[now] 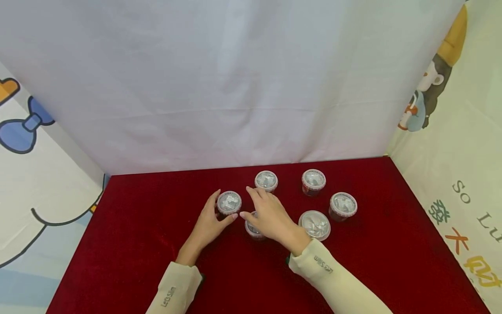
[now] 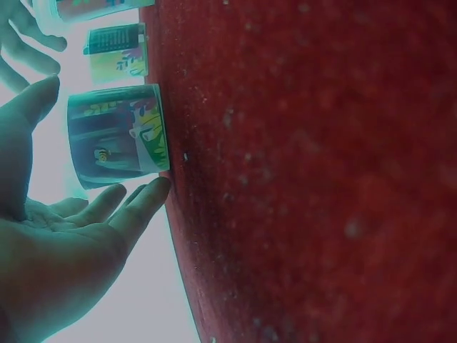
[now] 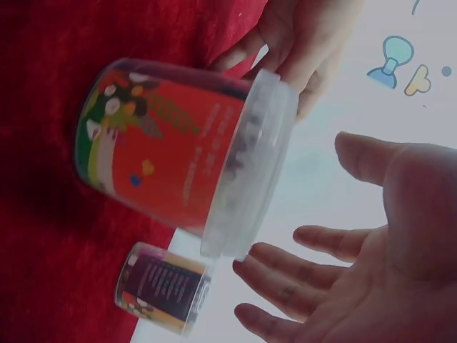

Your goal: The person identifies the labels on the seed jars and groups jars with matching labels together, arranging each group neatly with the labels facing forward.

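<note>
A small clear plastic tub with a pale lid (image 1: 229, 203) stands between the thumb and fingers of my left hand (image 1: 209, 224). In the left wrist view that hand (image 2: 78, 243) has its fingers extended along the side of a printed tub (image 2: 118, 136), its thumb apart from it; whether the fingertips touch cannot be told. My right hand (image 1: 272, 216) hovers with spread fingers over another tub (image 1: 254, 230), partly hiding it. In the right wrist view the fingers of the right hand (image 3: 343, 264) are spread beside a tub with a red label (image 3: 171, 143), without gripping it.
More lidded tubs stand on the red cloth (image 1: 129, 244): a back one (image 1: 266, 179), a back right one (image 1: 313, 181), a right one (image 1: 343, 205) and one by the right wrist (image 1: 315, 225). A white curtain (image 1: 196, 87) rises behind; printed cloths hang at both sides.
</note>
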Demonstrator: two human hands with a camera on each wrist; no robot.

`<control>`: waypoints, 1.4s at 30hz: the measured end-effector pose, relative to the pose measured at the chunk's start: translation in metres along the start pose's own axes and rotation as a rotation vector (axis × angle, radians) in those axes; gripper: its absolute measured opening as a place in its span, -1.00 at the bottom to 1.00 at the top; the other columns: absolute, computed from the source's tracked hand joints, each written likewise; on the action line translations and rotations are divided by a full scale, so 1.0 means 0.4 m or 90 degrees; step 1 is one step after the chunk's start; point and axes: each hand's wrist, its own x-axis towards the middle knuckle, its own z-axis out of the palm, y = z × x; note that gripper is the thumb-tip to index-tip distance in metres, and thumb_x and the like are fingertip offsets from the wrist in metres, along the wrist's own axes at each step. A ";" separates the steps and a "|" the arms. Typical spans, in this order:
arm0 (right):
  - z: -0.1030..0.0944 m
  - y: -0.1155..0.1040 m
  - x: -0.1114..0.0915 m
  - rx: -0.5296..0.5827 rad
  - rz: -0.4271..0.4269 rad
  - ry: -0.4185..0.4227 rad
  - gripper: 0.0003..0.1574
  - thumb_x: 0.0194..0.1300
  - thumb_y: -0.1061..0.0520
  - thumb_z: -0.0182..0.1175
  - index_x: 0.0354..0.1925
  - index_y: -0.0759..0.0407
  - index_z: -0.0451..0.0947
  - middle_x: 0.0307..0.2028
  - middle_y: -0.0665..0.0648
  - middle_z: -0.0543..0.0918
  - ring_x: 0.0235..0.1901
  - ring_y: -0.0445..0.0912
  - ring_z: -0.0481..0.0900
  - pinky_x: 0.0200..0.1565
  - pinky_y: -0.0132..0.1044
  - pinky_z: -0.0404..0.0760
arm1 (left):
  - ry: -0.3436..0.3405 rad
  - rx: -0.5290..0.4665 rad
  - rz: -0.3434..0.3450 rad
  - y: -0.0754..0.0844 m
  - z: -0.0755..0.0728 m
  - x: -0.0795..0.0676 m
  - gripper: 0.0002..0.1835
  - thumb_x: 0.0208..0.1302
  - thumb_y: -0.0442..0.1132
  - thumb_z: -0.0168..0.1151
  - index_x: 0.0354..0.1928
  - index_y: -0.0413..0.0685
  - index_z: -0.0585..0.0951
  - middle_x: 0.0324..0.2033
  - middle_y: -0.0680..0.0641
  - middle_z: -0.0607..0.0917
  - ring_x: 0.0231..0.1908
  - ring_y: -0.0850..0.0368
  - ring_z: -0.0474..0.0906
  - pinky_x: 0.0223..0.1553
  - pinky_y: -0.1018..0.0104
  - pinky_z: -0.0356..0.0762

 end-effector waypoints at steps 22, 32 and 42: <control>0.039 -0.030 0.045 -0.039 0.023 -0.053 -0.15 0.49 0.02 0.35 0.51 0.40 0.30 0.37 0.38 0.54 0.38 0.24 0.50 0.48 0.16 0.31 | 0.014 -0.039 0.039 -0.007 0.005 0.003 -0.12 0.30 -0.40 0.48 0.53 -0.43 0.20 0.41 -0.45 0.42 0.30 -0.39 0.51 0.20 -0.21 0.61; 0.060 -0.044 0.054 0.000 -0.005 -0.015 -0.27 0.42 0.09 0.42 0.38 0.42 0.45 0.21 0.36 0.66 0.24 0.22 0.61 0.39 0.20 0.42 | 0.014 -0.053 0.046 -0.011 0.000 -0.002 -0.20 0.34 -0.41 0.46 0.50 -0.41 0.24 0.38 -0.44 0.45 0.27 -0.36 0.54 0.19 -0.18 0.63; 0.048 -0.055 0.049 0.077 0.010 0.003 -0.27 0.45 0.08 0.40 0.42 0.39 0.43 0.25 0.33 0.62 0.27 0.17 0.59 0.33 0.11 0.52 | 0.009 -0.085 0.026 0.017 -0.032 -0.012 -0.22 0.34 -0.34 0.48 0.49 -0.33 0.30 0.32 -0.37 0.51 0.24 -0.26 0.56 0.20 -0.14 0.63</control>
